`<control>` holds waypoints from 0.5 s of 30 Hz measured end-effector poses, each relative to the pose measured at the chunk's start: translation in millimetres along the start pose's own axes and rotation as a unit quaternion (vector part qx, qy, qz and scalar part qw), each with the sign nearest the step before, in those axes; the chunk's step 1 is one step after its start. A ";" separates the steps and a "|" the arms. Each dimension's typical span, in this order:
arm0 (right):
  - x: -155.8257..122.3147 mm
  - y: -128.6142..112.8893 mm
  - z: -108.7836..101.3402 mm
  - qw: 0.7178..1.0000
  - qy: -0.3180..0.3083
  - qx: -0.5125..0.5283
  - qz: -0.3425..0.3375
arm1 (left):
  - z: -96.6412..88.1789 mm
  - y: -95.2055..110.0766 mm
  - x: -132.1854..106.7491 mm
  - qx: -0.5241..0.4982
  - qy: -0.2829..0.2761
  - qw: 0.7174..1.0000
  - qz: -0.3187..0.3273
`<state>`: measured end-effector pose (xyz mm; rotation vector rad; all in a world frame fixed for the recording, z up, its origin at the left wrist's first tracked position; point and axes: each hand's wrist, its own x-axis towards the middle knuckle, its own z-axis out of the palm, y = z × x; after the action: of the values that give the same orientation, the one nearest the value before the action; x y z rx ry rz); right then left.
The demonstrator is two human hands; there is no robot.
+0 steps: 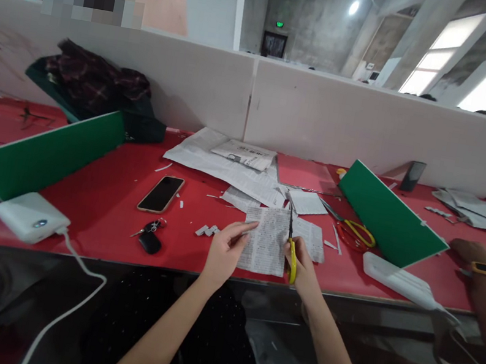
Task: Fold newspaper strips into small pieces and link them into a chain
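Observation:
My left hand [228, 247] pinches the left edge of a printed newspaper piece [264, 241] at the table's front edge. In my right hand [302, 265] are yellow-handled scissors [291, 260], their dark blades pointing away from me along the right edge of that piece. How far apart the blades are is hard to make out. Another newspaper piece [316, 239] lies just right of the scissors, partly behind my right hand. Beyond them rest a small stack of cut paper [307, 203] and larger newspaper sheets [221, 169].
A phone [161, 194], keys with a black fob [150, 241] and a folded paper strip [207, 230] lie to the left. Green dividers [52, 153] stand on both sides. Second scissors [358, 232] and a white power strip [399, 279] lie right. Another person's arm [484, 272] rests at far right.

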<state>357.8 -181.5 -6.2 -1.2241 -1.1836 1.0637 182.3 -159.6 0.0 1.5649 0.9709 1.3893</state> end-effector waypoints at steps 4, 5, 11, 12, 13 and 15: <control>-2.5 -2.8 0.3 1.000 -0.001 0.008 -0.002 | -0.4 1.6 -0.3 0.006 -0.003 1.000 0.001; -3.2 -3.7 0.5 1.000 0.000 0.007 0.004 | -0.4 1.9 -0.5 0.007 -0.005 1.000 0.001; -4.0 -7.1 1.0 1.000 0.022 0.005 0.011 | 0.3 1.1 -1.6 0.006 -0.014 1.000 -0.002; -3.6 -6.7 1.0 1.000 0.023 0.003 0.010 | 0.5 1.0 -1.5 0.007 -0.014 1.000 -0.002; -3.3 -6.0 0.9 1.000 0.025 0.000 0.009 | 0.8 0.9 -1.5 0.007 -0.014 1.000 -0.001; -3.0 -4.2 0.8 1.000 0.025 -0.007 0.009 | 1.2 0.7 -1.5 0.006 -0.014 1.000 -0.002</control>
<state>356.6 -184.7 -2.2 -1.2670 -1.1447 1.0345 183.4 -161.3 0.0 1.5874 0.9665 1.3574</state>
